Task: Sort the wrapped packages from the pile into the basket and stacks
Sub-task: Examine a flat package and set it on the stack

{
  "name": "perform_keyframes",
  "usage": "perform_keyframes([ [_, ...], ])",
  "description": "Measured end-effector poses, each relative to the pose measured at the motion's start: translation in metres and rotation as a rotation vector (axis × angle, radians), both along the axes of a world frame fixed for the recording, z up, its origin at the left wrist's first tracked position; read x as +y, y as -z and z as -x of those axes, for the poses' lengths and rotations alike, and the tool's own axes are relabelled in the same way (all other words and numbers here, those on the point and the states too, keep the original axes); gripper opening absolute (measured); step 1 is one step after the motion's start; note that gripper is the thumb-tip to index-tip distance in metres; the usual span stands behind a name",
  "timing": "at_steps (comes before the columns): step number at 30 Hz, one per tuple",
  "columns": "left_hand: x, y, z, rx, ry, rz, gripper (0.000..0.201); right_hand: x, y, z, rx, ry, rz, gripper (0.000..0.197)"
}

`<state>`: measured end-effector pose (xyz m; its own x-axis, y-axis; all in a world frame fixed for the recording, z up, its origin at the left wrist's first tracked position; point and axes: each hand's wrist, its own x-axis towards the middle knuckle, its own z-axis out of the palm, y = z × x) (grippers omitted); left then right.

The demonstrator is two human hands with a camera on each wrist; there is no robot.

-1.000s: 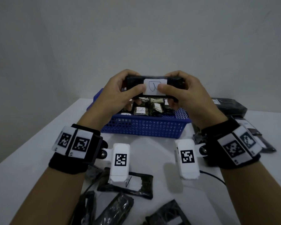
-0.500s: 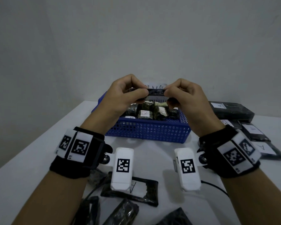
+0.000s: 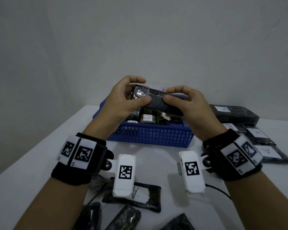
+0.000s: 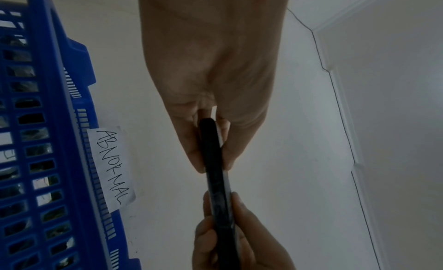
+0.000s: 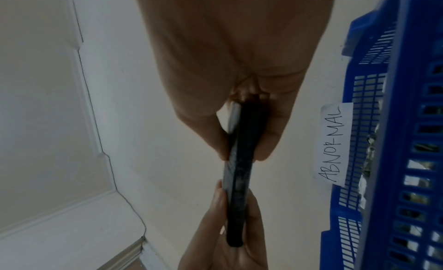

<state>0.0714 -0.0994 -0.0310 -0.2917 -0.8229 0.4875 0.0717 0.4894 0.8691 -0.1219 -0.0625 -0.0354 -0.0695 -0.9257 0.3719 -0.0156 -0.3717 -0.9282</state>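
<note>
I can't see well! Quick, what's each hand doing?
Left hand: pinching one end of the black wrapped package.
Right hand: pinching its other end.

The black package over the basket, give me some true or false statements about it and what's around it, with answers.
1. Both hands hold the black package. True: the left hand and the right hand each pinch one end.
2. The package rests inside the blue basket. False: it is held up above the basket.
3. The basket's paper label reads ABNORMAL. True.
4. The basket holds no packages. False: several labelled packages lie in it.
5. Packages marked A lie to the right of the basket. True.
</note>
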Motion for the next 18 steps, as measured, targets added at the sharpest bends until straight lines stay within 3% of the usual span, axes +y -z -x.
perform_keyframes([
  [4,0.0013,-0.0005,0.001,0.003,-0.001,-0.04,0.041,0.0014,-0.0011,0.0045,0.076,0.034,0.132,0.017],
  [7,0.0061,-0.0049,0.0021,-0.041,0.004,-0.057,0.018,0.003,-0.003,0.0076,0.145,0.038,0.205,0.023],
  [9,0.0071,-0.006,0.0031,-0.029,-0.005,-0.08,0.016,0.0028,-0.003,0.0083,0.189,0.051,0.226,0.023],
  [18,0.002,-0.0055,-0.0048,0.083,0.092,-0.019,0.007,0.0031,-0.0035,0.0037,0.025,-0.139,-0.019,0.012],
])
